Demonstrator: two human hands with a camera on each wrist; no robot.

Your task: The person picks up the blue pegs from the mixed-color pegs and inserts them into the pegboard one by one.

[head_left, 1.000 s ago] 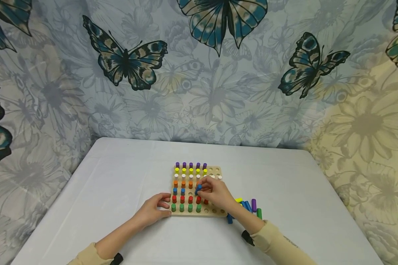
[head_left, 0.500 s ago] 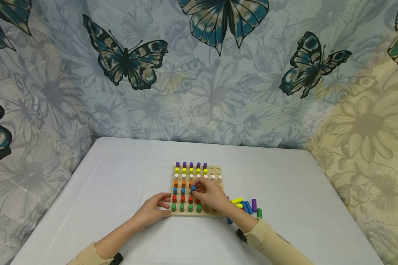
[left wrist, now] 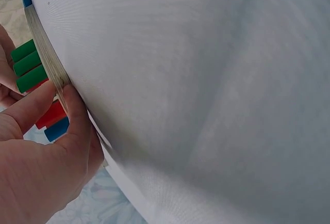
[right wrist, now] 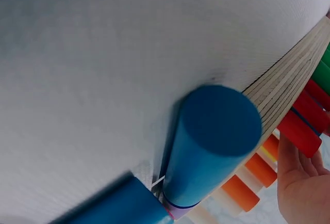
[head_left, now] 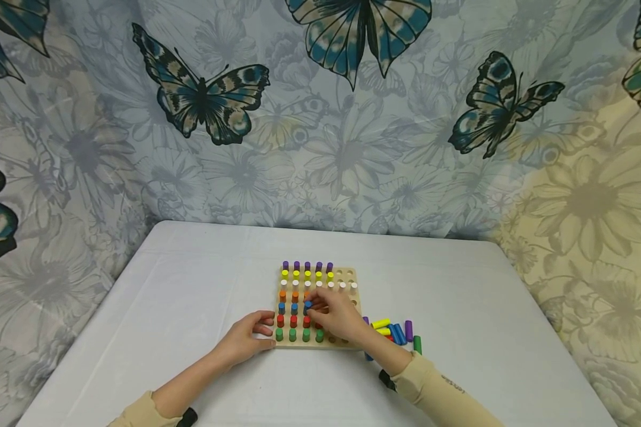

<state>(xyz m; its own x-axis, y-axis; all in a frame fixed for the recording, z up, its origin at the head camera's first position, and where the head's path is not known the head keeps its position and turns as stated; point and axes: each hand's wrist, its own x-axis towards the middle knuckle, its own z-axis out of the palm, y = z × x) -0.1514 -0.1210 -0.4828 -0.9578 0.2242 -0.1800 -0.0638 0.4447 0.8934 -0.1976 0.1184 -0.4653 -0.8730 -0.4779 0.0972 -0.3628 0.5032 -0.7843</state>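
A wooden pegboard (head_left: pixel 310 346) lies on the white table, bearing rows of purple, yellow, white, orange, blue, red and green pegs. My left hand (head_left: pixel 246 340) holds the board's left edge; in the left wrist view, thumb and finger meet on that edge (left wrist: pixel 47 53). Over the board, my right hand (head_left: pixel 339 314) pinches a blue peg (head_left: pixel 307 306), which stands at the third place of the blue row. Two blue pegs are to its left in the same row. The right hand covers part of the orange, blue and red rows.
Loose pegs lie just right of the board: yellow (head_left: pixel 381 323), blue (head_left: pixel 397 334), purple (head_left: pixel 408 331) and green (head_left: pixel 417 344). Close to the right wrist camera is a blue peg (right wrist: pixel 206 141). A butterfly-patterned cloth (head_left: pixel 320 166) hangs behind the table.
My right hand has moved left with the blue peg and lowered it at the row's third hole, which showed bare a second ago. The left hand stays in place.
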